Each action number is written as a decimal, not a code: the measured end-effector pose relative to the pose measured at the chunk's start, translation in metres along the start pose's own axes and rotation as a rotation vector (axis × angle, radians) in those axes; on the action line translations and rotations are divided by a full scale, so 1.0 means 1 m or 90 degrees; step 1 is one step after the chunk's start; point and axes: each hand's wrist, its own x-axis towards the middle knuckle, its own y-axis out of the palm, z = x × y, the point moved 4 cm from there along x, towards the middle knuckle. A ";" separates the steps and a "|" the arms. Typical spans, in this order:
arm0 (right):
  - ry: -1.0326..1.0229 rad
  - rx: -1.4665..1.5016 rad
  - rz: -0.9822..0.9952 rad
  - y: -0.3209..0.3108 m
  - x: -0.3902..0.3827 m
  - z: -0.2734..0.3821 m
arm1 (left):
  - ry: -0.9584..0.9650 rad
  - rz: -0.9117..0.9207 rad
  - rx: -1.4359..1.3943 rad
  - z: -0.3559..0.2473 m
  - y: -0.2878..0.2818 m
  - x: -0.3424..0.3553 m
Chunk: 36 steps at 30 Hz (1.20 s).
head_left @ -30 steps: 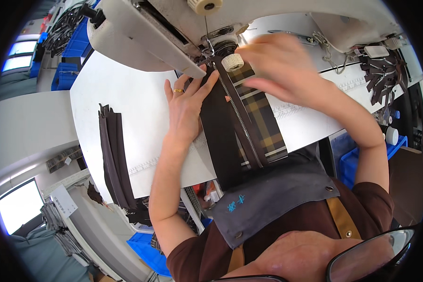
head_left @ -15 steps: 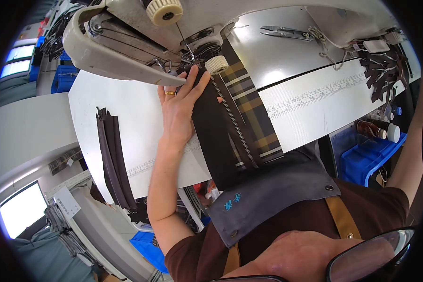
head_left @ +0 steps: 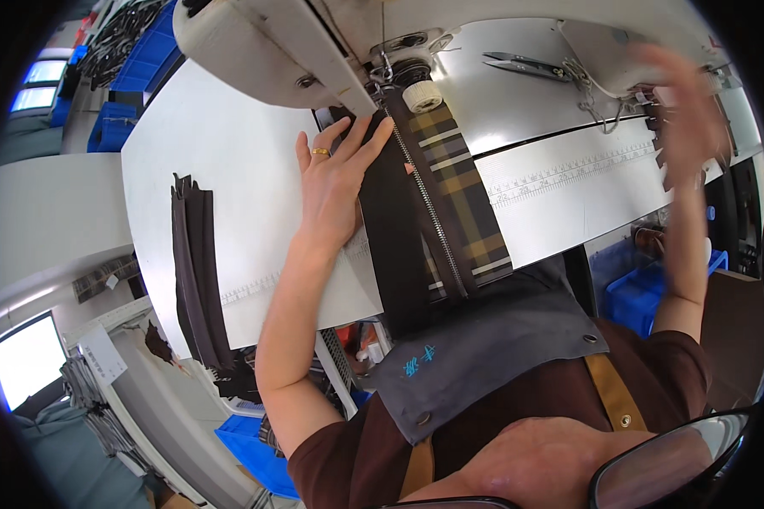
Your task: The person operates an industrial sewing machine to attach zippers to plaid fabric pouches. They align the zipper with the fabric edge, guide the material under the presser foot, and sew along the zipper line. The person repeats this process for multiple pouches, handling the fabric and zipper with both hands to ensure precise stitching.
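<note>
My left hand (head_left: 333, 187) lies flat with its fingers spread on a black fabric strip (head_left: 392, 229), their tips close to the needle area of a sewing machine (head_left: 255, 51). A long zipper (head_left: 433, 208) with metal teeth on dark tape runs beside that strip from the machine down to my apron (head_left: 492, 335). To its right lies plaid fabric (head_left: 463, 195) in black, olive and white. My right hand (head_left: 688, 119), smeared by motion, is raised at the far right beside a bundle of dark strips (head_left: 660, 140), largely hidden behind it; its fingers are unclear.
Several dark zipper strips (head_left: 197, 263) lie on the left of the white table (head_left: 255, 170). Metal thread snips (head_left: 526, 66) rest behind the fabric, near a cord (head_left: 587, 93). A ruler scale (head_left: 569, 170) crosses the table. A blue bin (head_left: 632, 284) sits below the right edge.
My right hand, out of sight before, has come into view at the far right of the table. My left hand stays on the black strip. The whole view has shifted slightly.
</note>
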 end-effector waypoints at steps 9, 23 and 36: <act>-0.173 -0.131 0.382 0.208 -0.015 0.054 | 0.027 0.004 0.012 0.006 0.006 -0.005; -0.074 -0.330 0.422 0.201 -0.006 0.017 | 0.001 -0.010 0.004 0.002 0.002 -0.003; -0.072 -0.162 0.304 0.194 -0.006 -0.006 | 0.009 -0.020 0.029 0.005 0.006 -0.003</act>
